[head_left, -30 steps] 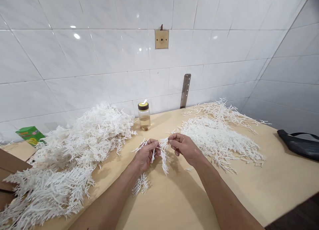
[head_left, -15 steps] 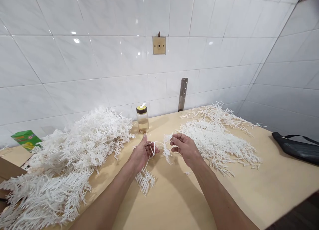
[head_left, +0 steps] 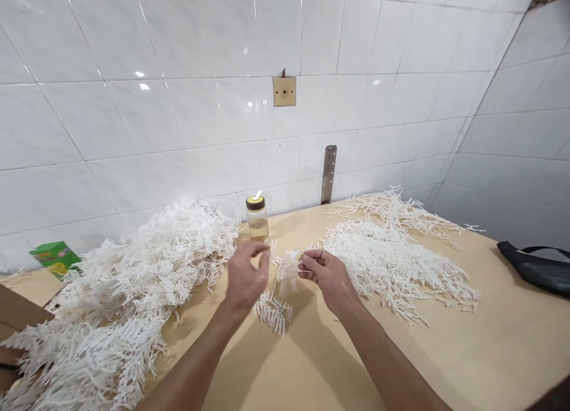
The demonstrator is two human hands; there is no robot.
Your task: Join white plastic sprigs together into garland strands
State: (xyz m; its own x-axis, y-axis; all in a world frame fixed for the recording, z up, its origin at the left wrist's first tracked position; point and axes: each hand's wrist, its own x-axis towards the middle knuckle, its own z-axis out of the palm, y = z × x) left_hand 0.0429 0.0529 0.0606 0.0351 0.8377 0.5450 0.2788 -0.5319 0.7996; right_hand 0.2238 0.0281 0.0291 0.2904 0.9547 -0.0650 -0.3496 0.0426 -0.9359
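Observation:
My right hand [head_left: 327, 277] is closed, with thumb and fingertips pinched on a white branching sprig [head_left: 288, 269] that looks like plastic foliage. The sprig hangs left of these fingertips, in the gap between my hands. To its left is my left hand [head_left: 247, 274], back toward me and smeared by motion; I cannot make out whether its fingers hold anything. A feathery end of white foliage [head_left: 275, 313] hangs or lies just below, joined upward by a thin stem. To the right of my right hand spreads a flat pile of white sprigs [head_left: 392, 256].
A tall heap of white foliage [head_left: 146, 280] covers the left of the wooden table [head_left: 307, 375]. Behind my hands stands a jar [head_left: 257, 221] of pale liquid with a yellow-and-black lid. A green box [head_left: 56, 258] is far left, a black bag [head_left: 537, 268] far right. Tiled wall behind.
My left hand has turned over, its back now toward me, and shifted slightly left. The sprig at my right fingertips has swung left. The whole view has tilted up slightly.

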